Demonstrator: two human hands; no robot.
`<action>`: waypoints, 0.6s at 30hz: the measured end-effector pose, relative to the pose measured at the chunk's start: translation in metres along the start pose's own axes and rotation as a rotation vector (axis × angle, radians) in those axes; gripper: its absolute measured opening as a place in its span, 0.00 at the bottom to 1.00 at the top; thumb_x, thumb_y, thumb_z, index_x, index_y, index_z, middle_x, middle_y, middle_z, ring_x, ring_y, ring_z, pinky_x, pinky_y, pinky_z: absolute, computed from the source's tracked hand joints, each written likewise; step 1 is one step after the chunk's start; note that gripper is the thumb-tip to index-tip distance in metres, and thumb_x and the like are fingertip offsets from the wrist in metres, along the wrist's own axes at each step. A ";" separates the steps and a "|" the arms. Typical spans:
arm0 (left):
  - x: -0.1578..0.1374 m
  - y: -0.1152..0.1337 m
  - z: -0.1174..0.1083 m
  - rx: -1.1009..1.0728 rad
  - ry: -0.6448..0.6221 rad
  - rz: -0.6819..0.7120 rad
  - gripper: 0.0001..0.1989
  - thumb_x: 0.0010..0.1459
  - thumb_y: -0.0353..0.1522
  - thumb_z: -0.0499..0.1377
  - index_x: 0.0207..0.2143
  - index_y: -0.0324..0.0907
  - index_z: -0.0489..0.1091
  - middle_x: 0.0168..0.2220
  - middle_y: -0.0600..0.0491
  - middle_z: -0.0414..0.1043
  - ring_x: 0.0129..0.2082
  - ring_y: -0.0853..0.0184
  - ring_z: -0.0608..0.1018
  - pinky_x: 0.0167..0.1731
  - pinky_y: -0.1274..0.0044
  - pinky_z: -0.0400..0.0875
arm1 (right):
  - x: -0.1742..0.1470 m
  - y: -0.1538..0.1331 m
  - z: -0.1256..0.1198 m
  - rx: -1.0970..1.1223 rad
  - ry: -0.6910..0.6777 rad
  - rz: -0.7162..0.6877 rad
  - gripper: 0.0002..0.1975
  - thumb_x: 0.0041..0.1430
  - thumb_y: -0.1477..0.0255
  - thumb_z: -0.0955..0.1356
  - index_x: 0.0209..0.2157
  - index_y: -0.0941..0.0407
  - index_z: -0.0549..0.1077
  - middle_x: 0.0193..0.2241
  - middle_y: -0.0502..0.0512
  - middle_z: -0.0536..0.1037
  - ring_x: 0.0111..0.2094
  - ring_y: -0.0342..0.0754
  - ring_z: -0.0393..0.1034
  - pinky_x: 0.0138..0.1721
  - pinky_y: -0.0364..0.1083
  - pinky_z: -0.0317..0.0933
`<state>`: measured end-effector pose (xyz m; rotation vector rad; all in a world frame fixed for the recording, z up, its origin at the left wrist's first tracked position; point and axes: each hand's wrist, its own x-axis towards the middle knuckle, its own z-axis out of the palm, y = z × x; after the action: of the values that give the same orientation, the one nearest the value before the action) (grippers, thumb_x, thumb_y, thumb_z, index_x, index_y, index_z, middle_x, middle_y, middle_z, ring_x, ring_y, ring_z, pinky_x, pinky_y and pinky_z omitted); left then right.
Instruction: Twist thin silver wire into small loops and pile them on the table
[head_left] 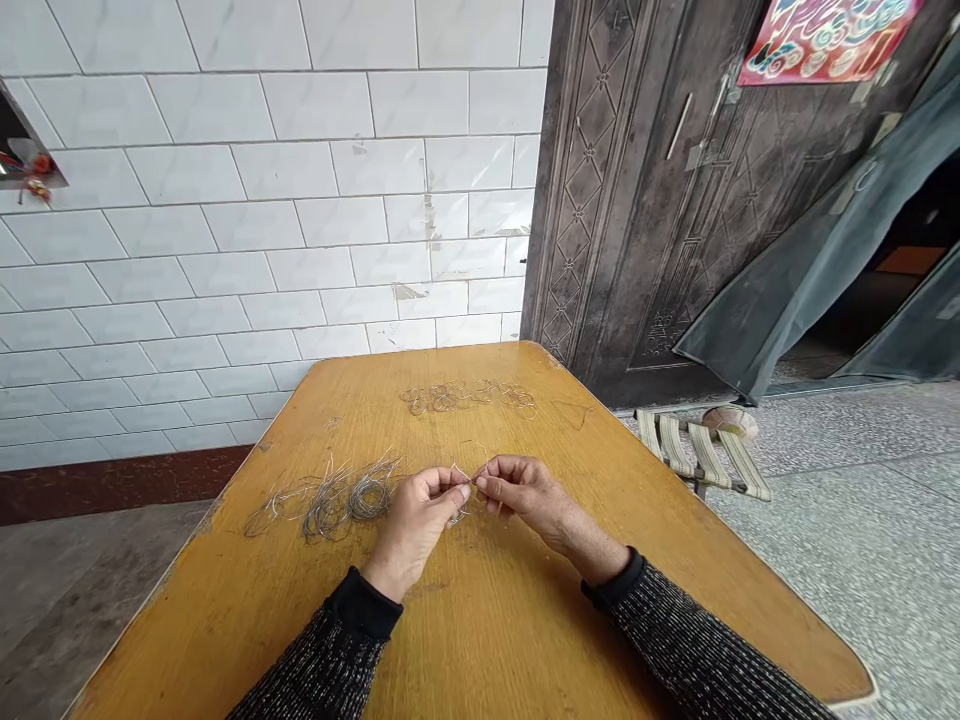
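Observation:
Over the middle of the table my left hand (pixel 421 520) pinches a thin wire (pixel 462 471) between thumb and forefinger. Close beside it, fingertips almost touching, my right hand (pixel 526 497) pinches the same wire or one crossing it; I cannot tell which. Fine ends stick up above the fingers, and a bit of loop shows below them. Left of my left hand lie tangled bundles of grey wire (pixel 324 508) and a rounder wire coil (pixel 370 497). Farther back, several small wire loops (pixel 466 396) are spread in a row.
The wooden table (pixel 480 620) reaches a white tiled wall (pixel 262 200). A bent wire piece (pixel 574 412) lies near its right edge. On the right stand a dark carved door (pixel 630 200), a grey curtain (pixel 832 250) and a low strap stool (pixel 703 450) on the floor.

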<state>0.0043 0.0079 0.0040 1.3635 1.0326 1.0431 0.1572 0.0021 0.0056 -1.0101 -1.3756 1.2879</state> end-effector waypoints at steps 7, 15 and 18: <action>0.000 0.001 -0.003 -0.230 -0.070 -0.160 0.13 0.41 0.38 0.63 0.25 0.38 0.66 0.22 0.57 0.63 0.18 0.79 0.62 0.17 0.84 0.51 | -0.002 -0.004 0.002 0.009 -0.002 0.011 0.16 0.43 0.58 0.69 0.20 0.58 0.68 0.15 0.46 0.67 0.15 0.36 0.58 0.16 0.38 0.49; 0.003 0.001 -0.004 -0.269 0.071 -0.093 0.13 0.42 0.37 0.63 0.24 0.38 0.65 0.19 0.60 0.61 0.17 0.78 0.63 0.18 0.83 0.54 | -0.003 -0.002 0.004 0.057 -0.060 0.078 0.17 0.41 0.59 0.71 0.21 0.59 0.68 0.18 0.47 0.71 0.17 0.36 0.63 0.18 0.37 0.54; 0.003 0.001 -0.005 -0.268 0.037 -0.081 0.13 0.41 0.36 0.63 0.26 0.38 0.66 0.19 0.59 0.62 0.18 0.78 0.64 0.19 0.83 0.55 | -0.002 0.000 0.005 0.094 -0.052 0.101 0.17 0.39 0.59 0.71 0.21 0.59 0.68 0.18 0.47 0.72 0.16 0.36 0.63 0.17 0.37 0.54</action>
<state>0.0005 0.0114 0.0056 1.0802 0.9300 1.1065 0.1531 -0.0003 0.0052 -0.9984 -1.3038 1.4499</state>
